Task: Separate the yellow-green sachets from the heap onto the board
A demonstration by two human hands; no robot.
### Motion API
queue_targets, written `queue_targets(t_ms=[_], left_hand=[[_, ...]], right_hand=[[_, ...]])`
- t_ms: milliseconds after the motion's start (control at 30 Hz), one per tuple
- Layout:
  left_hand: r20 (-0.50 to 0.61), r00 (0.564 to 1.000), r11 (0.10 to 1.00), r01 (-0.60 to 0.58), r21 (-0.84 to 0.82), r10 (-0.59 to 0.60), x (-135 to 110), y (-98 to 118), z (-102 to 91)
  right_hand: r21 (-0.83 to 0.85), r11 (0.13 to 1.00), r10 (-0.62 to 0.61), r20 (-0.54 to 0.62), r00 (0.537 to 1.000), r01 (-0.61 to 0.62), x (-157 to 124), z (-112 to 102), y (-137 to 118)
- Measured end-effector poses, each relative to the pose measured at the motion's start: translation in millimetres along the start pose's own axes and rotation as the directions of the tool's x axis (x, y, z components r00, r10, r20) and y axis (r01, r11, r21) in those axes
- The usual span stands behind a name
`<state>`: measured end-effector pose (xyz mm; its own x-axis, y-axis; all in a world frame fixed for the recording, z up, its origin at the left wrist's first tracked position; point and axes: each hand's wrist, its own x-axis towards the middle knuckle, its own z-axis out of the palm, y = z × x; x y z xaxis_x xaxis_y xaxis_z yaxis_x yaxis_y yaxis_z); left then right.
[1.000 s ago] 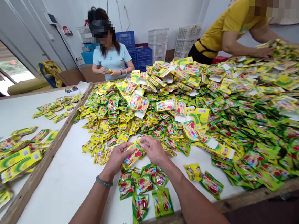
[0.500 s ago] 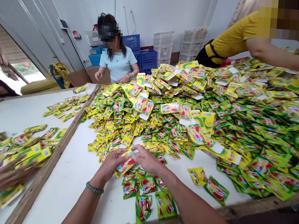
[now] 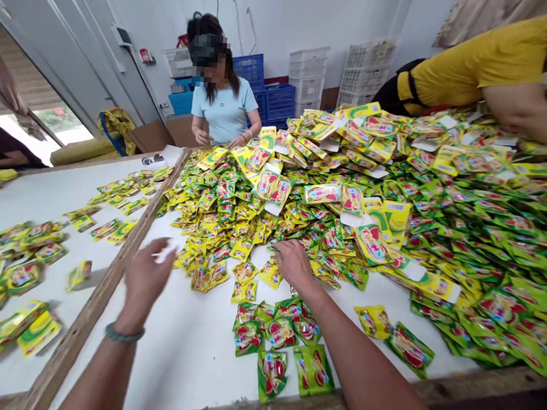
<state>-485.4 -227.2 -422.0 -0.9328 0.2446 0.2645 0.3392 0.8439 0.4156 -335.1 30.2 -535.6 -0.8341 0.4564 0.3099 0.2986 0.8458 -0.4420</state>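
My left hand (image 3: 147, 283), a beaded bracelet on its wrist, is raised over the white table beside the wooden divider. Its thumb and fingers are apart, with white showing between them. A small yellow-green box (image 3: 79, 275), blurred, is just across the divider. My right hand (image 3: 292, 263) reaches into the near edge of the packet heap. Its bent fingertips close on a small green packet (image 3: 274, 247), mostly hidden by them. Below that hand lie several green watermelon-print packets (image 3: 280, 332) in a loose group. Yellow packets (image 3: 244, 291) lie to its left.
A big heap of green packets (image 3: 478, 246) with flat yellow boxes (image 3: 375, 241) covers the right side. Beyond the wooden divider (image 3: 106, 280) lie more filled boxes (image 3: 39, 332). A person in light blue (image 3: 226, 110) stands opposite; another in yellow (image 3: 478, 63) leans in at right. Crates (image 3: 279, 101) stand behind.
My hands have parted. The left moved left and let go of the box, now past the divider. The right moved up to the packet heap. The co-worker's hands at left have left the view.
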Motion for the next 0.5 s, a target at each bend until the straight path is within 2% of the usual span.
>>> queue_targets(t_ms=[67, 100, 167, 267, 333, 400, 467, 500], left_hand=[[0.231, 0.967, 0.994, -0.108, -0.018, 0.11, -14, 30, 31.2], [0.268, 0.952, 0.988, -0.151, 0.001, 0.145, -19, 43, 47.1], [0.252, 0.952, 0.978, -0.196, 0.069, 0.173, -22, 62, 76.2], [0.239, 0.953, 0.961, -0.228, 0.156, 0.188, -14, 77, 108.5], [0.281, 0.939, 0.956, -0.247, 0.158, 0.196, -7, 80, 121.7], [0.294, 0.934, 0.968, -0.237, 0.086, 0.203, -5, 81, 128.9], [0.264, 0.938, 0.975, -0.212, -0.067, 0.222, -8, 79, 131.4], [0.249, 0.938, 0.965, -0.203, -0.167, 0.24, -11, 77, 131.3]], right_hand=[[-0.007, 1.0, -0.017, 0.001, 1.0, 0.017, -2, 0, -1], [-0.008, 0.999, -0.031, 0.0, 1.0, 0.031, -2, 0, -1], [-0.021, 0.999, -0.049, 0.009, 0.999, 0.049, -3, 0, -1], [0.01, 0.999, -0.038, 0.04, 0.998, 0.038, -3, -1, 0], [0.124, 0.992, 0.016, -0.009, 1.0, -0.015, -1, -2, 2], [0.283, 0.955, 0.121, -0.107, 0.987, -0.086, 1, -5, 4], [0.461, 0.871, 0.258, -0.136, 0.956, -0.169, 2, -8, 4], [0.553, 0.805, 0.318, -0.093, 0.944, -0.217, 3, -10, 3]])
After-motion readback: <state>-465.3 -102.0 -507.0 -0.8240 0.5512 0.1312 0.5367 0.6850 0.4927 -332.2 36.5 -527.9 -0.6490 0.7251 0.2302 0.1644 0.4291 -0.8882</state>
